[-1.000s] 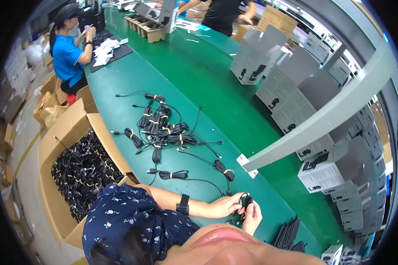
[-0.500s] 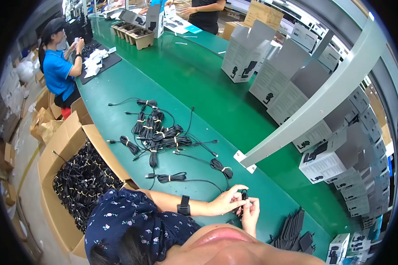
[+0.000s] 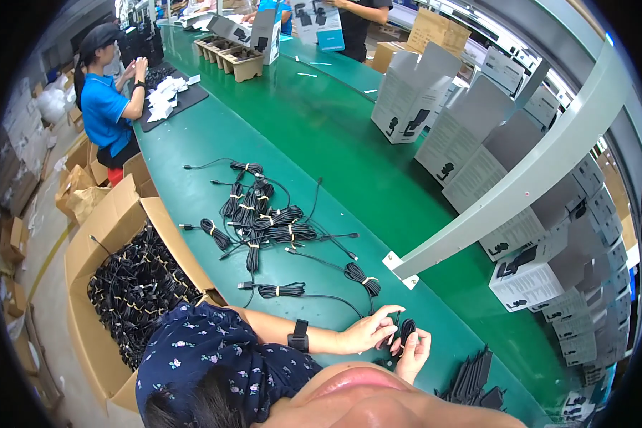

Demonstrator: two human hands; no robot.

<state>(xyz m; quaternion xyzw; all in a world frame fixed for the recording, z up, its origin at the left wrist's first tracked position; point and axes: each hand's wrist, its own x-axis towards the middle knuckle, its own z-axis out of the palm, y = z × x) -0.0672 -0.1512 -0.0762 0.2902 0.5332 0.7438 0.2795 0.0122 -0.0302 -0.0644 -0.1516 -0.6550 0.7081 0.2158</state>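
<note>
Just above the green bench my right hand [image 3: 415,354] is closed round a small black coiled cable [image 3: 407,329]. My left hand [image 3: 367,332], with a black band on its wrist, is right beside it. Its thumb and forefinger are at a thin black length of the cable, closed on it. Where the cable's ends run is partly hidden by my fingers. Beyond my hands lies a loose heap of bundled black cables [image 3: 264,217] with pale ties. Two more bundles lie nearer, one of them a flat cable bundle [image 3: 282,290].
A carton [image 3: 171,235] full of black cables stands at the bench's left. Flat black parts [image 3: 471,378] lie right of my hands. Open printed boxes [image 3: 410,93] line the far side under a slanting metal post [image 3: 506,185]. A co-worker in blue [image 3: 107,100] works at far left.
My hands have drawn slightly apart, and the coiled cable now shows upright in my right fingers. At the back, another person has raised a printed box. The whole view has shifted a little.
</note>
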